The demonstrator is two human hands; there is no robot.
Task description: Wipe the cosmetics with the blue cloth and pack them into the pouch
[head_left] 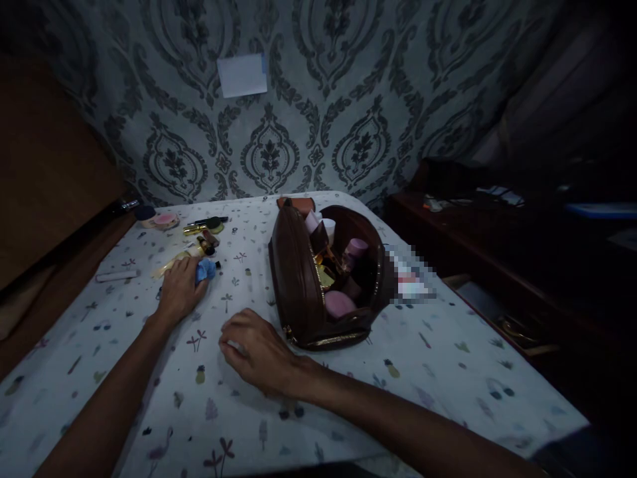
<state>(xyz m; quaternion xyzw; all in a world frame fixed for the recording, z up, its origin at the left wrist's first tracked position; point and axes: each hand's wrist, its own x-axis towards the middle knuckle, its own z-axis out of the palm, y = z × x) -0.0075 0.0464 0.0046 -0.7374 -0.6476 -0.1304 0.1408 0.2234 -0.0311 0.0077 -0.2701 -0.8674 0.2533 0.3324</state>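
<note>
Grey damask wallpaper (pixel 308 99) rises beyond the brown leather zip bag (pixel 298 282), and a white printed tablecloth (pixel 448 385) spreads beneath and around it. The bag sits with its long axis running roughly from the person towards the wall; its zipped mouth gapes up and to the right, and its bulging left panel stands on the side nearer the left hand.

Just short of the bag's near left corner is the right hand (pixel 261 352), back uppermost and fingers loosely curled. A gap shows between thumb and forefinger, with nothing visible in it; I cannot tell whether the tips meet. Well apart to the left of the bag, the left hand (pixel 180 289) has thumb and fingers clamped about a crumpled blue fabric piece (pixel 205 270). From that grip the bag lies to the right, with bare tablecloth between, and the left panel comes before the open mouth. Of the two hands, the right is much nearer the bag.

Inside the bag, at the near end of its mouth, rests a rounded pink item (pixel 340 304); a pink-capped container (pixel 357 247) leans farther back. Far left of the bag, towards the wall, is a pink cosmetic pot (pixel 166 221); a slim pale stick (pixel 117 275) lies closer, beyond the left hand.
</note>
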